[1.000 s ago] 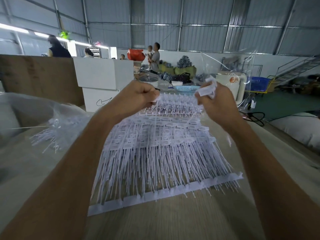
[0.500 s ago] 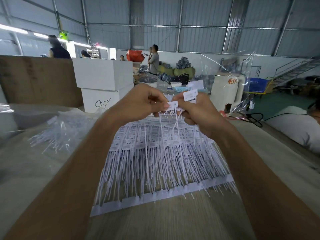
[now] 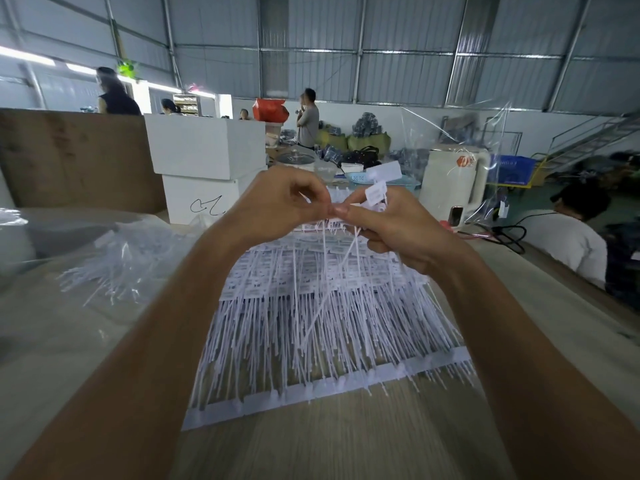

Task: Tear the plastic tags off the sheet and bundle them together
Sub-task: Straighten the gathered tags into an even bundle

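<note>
Since a second ago the hands have come together above the far end of the sheet (image 3: 322,327) — they were apart at its top corners, and now their fingertips meet. Left hand (image 3: 280,202): fingers curled, thumb and forefinger pinching a tag head at the meeting point. Right hand (image 3: 391,226): fingers closed round a small bunch of torn-off tags (image 3: 379,190), flat heads sticking up above the fist, thin tails trailing down across the sheet. Judgement: a freshly torn tag is being passed into the growing bundle — one more off, most of the sheet left. The sheet lies flat on the wooden surface (image 3: 311,445), rows of tags attached, its backing strip nearest the camera. A loose heap of tags in clear plastic (image 3: 114,265) sits to the left. Risk: tails tangling as the bunch grows.
</note>
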Tool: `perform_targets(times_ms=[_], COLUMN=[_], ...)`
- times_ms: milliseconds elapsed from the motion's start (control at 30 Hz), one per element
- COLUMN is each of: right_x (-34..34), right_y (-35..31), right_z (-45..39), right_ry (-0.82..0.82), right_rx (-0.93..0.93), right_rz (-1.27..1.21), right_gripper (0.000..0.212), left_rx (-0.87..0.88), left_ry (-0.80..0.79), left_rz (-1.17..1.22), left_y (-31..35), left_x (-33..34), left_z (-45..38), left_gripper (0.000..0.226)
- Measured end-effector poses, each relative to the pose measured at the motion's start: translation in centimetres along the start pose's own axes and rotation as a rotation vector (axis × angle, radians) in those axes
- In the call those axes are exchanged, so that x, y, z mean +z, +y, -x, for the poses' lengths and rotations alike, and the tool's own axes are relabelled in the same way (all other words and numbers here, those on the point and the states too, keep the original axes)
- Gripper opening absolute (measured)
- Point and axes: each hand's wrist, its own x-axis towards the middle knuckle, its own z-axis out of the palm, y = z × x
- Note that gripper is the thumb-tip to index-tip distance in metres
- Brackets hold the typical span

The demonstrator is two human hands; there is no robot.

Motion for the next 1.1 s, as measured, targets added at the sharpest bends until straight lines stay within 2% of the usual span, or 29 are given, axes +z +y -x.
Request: perform_targets(times_ms=[300, 500, 700, 867, 1100], right_x=[-0.6, 0.1, 0.4, 0.6, 1.3], right_y=[0.2, 0.1, -0.2, -0.2, -0.2], right_z=[0.0, -0.1, 0.0, -0.1, -0.2], right_ry=[0.110, 0.177, 0.131, 0.079, 0.092], right_rx=[0.018, 0.000, -0.018, -0.107, -0.323], right_rz=[-0.134, -0.021, 0.029, -0.023, 0.180], right_gripper=[0.012, 0.018, 0.020, 0.019, 0.018], left_rx=[-0.067, -0.060, -0.067, -0.126, -0.189], left_ry=[-0.075, -0.070, -0.064, -0.041, -0.056], left_rz=[0.034, 0.014, 0.061, 0.137, 0.266], left_y=[-0.2, -0.1, 0.1, 0.2, 0.1], left_x=[0.4, 0.6, 0.4, 0.1, -0.4], left_z=[0.0, 0.1, 0.2, 0.0, 0.1], left_gripper=[0.029, 0.031, 0.039, 0.053, 0.054])
